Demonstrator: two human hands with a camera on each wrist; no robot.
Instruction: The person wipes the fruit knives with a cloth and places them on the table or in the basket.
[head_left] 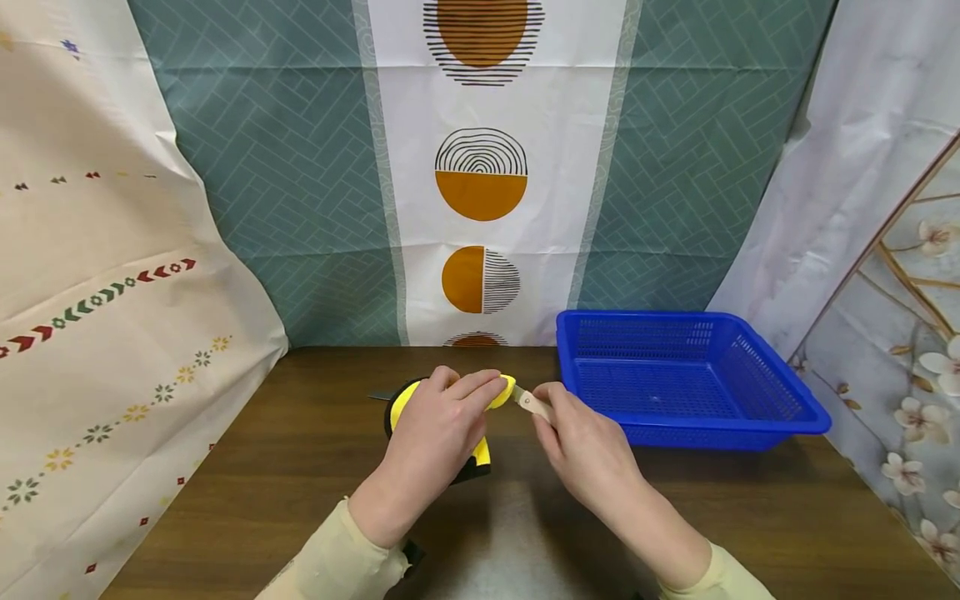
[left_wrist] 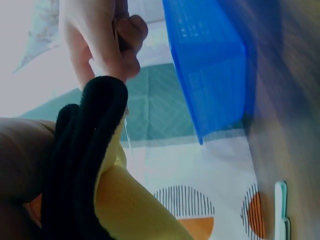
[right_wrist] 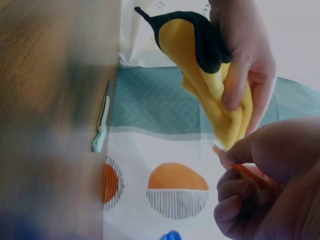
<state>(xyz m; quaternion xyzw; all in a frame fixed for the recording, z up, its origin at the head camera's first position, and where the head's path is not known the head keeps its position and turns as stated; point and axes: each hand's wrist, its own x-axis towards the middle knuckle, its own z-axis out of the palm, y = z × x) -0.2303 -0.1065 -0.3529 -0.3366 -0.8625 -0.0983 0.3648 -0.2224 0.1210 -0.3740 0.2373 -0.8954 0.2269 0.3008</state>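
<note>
A yellow cloth (head_left: 501,392) with a black edge is bunched in my left hand (head_left: 442,425), fingers and thumb folded over it. My right hand (head_left: 592,446) grips a knife by its pale handle (head_left: 535,406). The blade meets the folded yellow tip of the cloth, which hides much of it. In the left wrist view a thin stretch of blade (left_wrist: 128,135) shows beside the cloth. The right wrist view has the cloth (right_wrist: 215,105) hanging in folds from the left hand, just above the right fingers.
A blue plastic basket (head_left: 693,433) stands at the back right of the brown wooden table (head_left: 300,467). Behind my left hand lies a slim tool with a mint-green handle (right_wrist: 101,125). Patterned curtains (head_left: 285,167) hang close behind and at both sides.
</note>
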